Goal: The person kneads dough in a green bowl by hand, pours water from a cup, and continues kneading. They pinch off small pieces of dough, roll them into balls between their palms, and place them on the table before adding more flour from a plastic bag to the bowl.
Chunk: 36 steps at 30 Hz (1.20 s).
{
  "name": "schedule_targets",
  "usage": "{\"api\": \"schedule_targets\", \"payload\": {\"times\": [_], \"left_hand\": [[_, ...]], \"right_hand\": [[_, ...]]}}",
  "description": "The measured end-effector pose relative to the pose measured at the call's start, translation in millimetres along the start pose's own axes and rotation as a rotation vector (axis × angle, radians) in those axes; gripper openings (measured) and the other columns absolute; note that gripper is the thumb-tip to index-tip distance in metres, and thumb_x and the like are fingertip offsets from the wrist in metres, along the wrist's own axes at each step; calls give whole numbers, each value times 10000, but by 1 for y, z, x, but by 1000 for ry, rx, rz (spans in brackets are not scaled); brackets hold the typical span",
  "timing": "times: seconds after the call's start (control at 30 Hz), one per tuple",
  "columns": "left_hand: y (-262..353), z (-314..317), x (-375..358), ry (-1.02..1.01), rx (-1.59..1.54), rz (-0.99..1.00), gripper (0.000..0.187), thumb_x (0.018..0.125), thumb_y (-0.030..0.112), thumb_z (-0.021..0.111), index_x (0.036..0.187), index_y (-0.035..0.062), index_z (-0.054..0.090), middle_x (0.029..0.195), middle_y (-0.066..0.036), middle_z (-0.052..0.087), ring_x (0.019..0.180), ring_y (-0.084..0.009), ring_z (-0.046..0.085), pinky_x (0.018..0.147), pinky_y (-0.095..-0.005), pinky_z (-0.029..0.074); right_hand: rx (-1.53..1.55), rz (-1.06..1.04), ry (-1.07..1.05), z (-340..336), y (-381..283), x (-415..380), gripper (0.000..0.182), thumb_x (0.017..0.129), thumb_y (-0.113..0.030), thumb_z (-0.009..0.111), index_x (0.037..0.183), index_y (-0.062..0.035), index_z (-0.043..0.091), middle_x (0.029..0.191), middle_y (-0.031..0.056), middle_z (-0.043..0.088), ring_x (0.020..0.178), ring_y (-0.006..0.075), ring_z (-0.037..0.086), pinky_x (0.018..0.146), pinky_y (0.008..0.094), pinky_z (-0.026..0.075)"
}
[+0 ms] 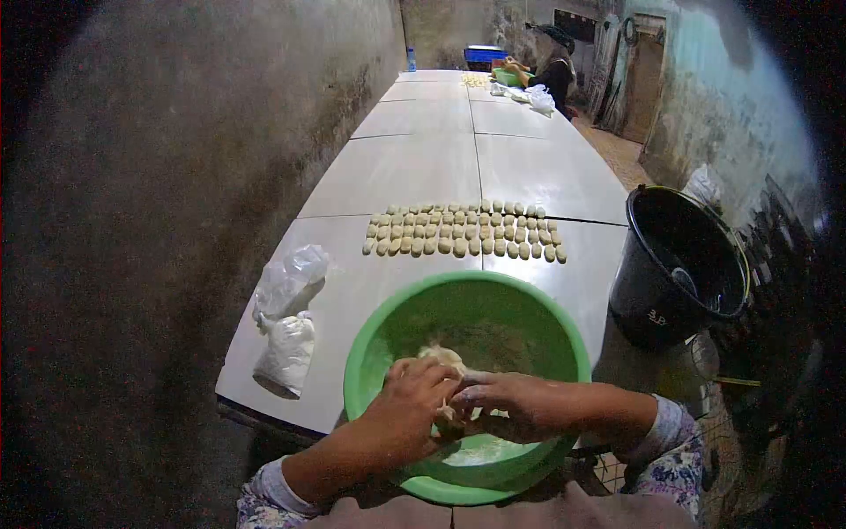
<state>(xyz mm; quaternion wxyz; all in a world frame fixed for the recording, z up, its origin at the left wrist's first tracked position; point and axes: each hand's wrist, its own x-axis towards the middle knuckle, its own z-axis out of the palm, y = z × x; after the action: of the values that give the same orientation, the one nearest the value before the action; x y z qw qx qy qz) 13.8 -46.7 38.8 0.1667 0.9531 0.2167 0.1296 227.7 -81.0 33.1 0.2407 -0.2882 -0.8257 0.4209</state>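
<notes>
Both of my hands are together over a wide green basin at the table's near end. My left hand curls around a lump of pale dough, part of which shows above the fingers. From the other side my right hand presses against the same dough, its fingers bent toward the left hand. Between the palms the dough is mostly hidden. White flour lies in the bottom of the basin. Beyond the rim, rows of small oval dough pieces rest on the tabletop.
A clear plastic bag of white powder lies left on the white-tiled table. To the right stands a black bucket. At the far end a person works by another green basin, near a blue crate and a bottle.
</notes>
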Motion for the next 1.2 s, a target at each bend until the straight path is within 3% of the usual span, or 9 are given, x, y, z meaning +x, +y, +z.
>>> {"api": "schedule_targets", "payload": {"times": [0.2,0.3,0.5,0.73,0.87,0.93,0.97,1.03,1.2], "left_hand": [[-5,2,1,-115,-242,-17,420,732,126,706,1100,6,543,1045,-181,574,990,-342,567,885,-400,433],[0,-2,-1,20,-534,-189,298,815,112,639,1077,2,549,982,-196,584,933,-338,589,827,-401,468],[-6,0,-4,-58,-453,-172,188,819,56,574,1004,26,591,907,-183,606,859,-334,614,770,-400,484],[-9,-11,-4,-331,-569,-248,184,821,110,596,997,68,635,959,-170,632,880,-331,613,792,-404,479],[-45,-45,-7,333,-451,-225,389,762,221,757,1094,72,619,1151,-139,591,1110,-275,543,946,-397,433],[-100,-73,-5,699,145,-368,525,714,210,787,1165,65,563,1274,-162,510,1195,-330,469,1015,-426,375],[-141,-80,-8,734,353,-382,649,684,232,807,1240,75,512,1343,-179,438,1252,-365,400,1039,-450,345],[-198,-82,-8,626,199,-643,845,639,288,838,1329,47,414,1364,-205,409,1257,-387,387,1040,-462,340],[-288,-66,-15,514,-21,-891,614,719,169,763,1243,12,484,1094,-160,619,964,-291,617,880,-409,490]], "right_hand": [[-146,-6,86,-2,1,-2,152,841,-21,559,992,-14,541,916,197,572,807,386,580,695,442,480],[-103,-50,119,-5,-3,-1,161,846,-42,565,1006,-31,549,926,198,573,819,396,578,701,452,478],[-304,-80,115,-3,-9,-4,432,855,-190,604,1237,-78,436,1031,203,545,863,409,599,730,451,521],[-545,-11,-105,3,-10,1,246,852,-184,502,1058,-50,490,842,176,597,772,377,623,632,477,520],[-666,11,-90,4,-7,1,243,869,-174,486,1069,-36,498,814,162,607,749,368,628,634,476,525],[-674,50,-224,4,-14,0,224,913,-168,433,1075,-31,507,840,181,616,764,371,637,659,480,534],[-672,44,-222,5,-13,0,224,913,-168,433,1075,-31,507,840,181,616,764,371,637,659,480,534],[-620,68,-253,8,-9,0,245,954,-177,374,1088,-30,517,856,200,622,802,372,643,701,482,535],[-595,113,-232,14,4,-2,262,969,-185,349,1093,-45,533,847,215,621,822,379,643,734,487,528]]}}
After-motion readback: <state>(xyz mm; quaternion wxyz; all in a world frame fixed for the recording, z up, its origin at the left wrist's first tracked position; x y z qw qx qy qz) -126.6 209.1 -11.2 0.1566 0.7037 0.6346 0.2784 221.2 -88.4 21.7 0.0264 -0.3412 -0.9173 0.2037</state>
